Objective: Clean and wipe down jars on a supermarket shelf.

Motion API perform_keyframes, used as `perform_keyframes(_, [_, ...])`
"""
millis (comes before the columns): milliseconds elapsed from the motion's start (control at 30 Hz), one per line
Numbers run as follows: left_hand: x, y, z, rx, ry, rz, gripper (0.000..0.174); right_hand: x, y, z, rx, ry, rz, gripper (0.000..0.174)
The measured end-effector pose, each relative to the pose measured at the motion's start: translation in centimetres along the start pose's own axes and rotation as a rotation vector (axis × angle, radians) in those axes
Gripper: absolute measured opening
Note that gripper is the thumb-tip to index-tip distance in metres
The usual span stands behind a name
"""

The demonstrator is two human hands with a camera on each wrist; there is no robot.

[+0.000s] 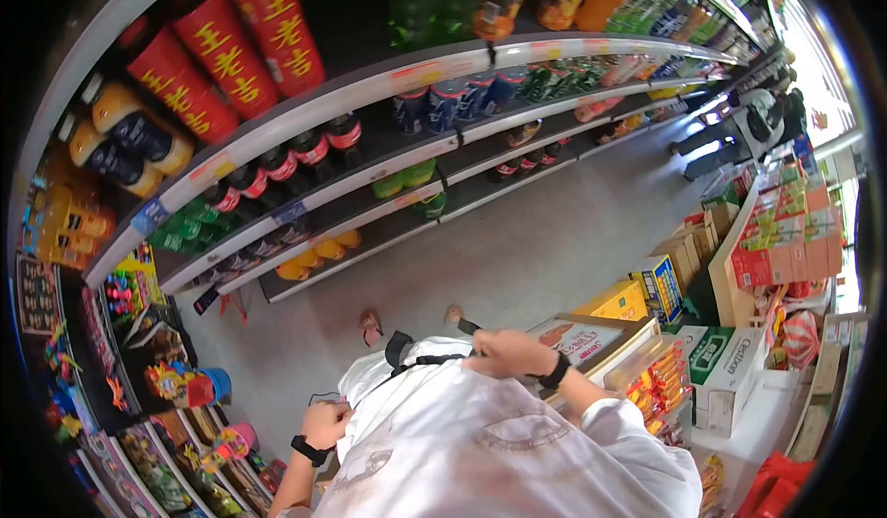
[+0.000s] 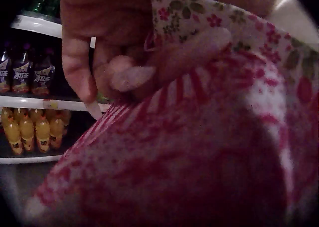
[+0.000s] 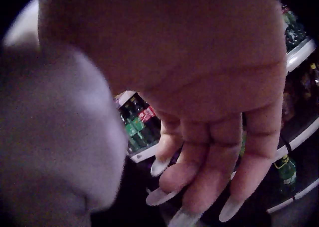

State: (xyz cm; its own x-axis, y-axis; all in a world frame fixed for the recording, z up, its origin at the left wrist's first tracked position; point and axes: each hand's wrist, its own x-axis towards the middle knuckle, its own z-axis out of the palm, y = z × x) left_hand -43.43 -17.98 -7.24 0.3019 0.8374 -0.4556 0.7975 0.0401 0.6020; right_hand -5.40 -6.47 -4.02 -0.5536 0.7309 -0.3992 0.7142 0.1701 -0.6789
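Right now, we have both hands low before the white shirt (image 1: 554, 453). Our left hand (image 1: 323, 424), a black band at its wrist, has its fingers bent and pinches the printed cloth (image 2: 209, 127); the left wrist view shows the cloth's flowered edge running past the fingers. From above, that hand meets the left edge of the shirt's hem; we cannot tell whether shirt and cloth are joined. Our right hand (image 1: 506, 352), also banded, has loosely bent fingers with nothing seen in them, just beside a black strap end (image 1: 468, 328). A black tie (image 1: 407, 356) lies across the white fabric between the hands.

Beyond, our 2 feet (image 1: 370, 324) show on the floor (image 1: 554, 213). Near the left end of the top shelf (image 1: 344, 91), 3 red boxes (image 1: 222, 51) stand behind its front edge; Coke bottles (image 1: 309, 148) line the shelf below. To our right we see a yellow box (image 1: 617, 303), a green-and-white carton (image 1: 739, 375) and a tub of snacks (image 1: 661, 379). People (image 1: 753, 130) stand at the aisle's far end.
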Motion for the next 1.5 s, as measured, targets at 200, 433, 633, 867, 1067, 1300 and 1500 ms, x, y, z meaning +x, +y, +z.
perform_keyframes(200, [3.0, 2.7, 0.6, 0.023, 0.022, 0.084, 0.025, -0.9, 3.4, 1.2, 0.333, -0.059, 0.063, 0.034])
perform_keyframes(433, [5.9, 6.4, 3.5, 0.077, 0.066, 0.208, 0.023, 0.3, 20.3, 9.1, 0.139, -0.323, 0.356, 0.072])
perform_keyframes(633, [5.8, 8.3, 7.6, 0.156, 0.050, 0.173, 0.021, 2.1, 18.2, 6.7, 0.244, -0.441, 0.425, 0.080])
perform_keyframes(867, [5.8, 10.8, 7.6, 0.047, 0.005, 0.135, 0.022, 5.7, 18.8, 7.4, 0.284, -0.583, 0.129, 0.061])
perform_keyframes(1067, [6.7, 7.3, 6.3, -0.049, -0.083, 0.209, 0.037, 7.7, 15.7, 9.0, 0.052, -0.305, 0.029, 0.048])
perform_keyframes(1300, [5.1, 2.1, 1.5, -0.133, -0.183, 0.297, 0.038, 12.8, 12.1, 12.9, -0.401, -0.035, 0.020, 0.049])
perform_keyframes(1500, [2.2, -3.7, -3.3, -0.200, -0.132, 0.331, 0.040, 15.9, 8.1, 19.0, -0.317, -0.028, -0.034, 0.054])
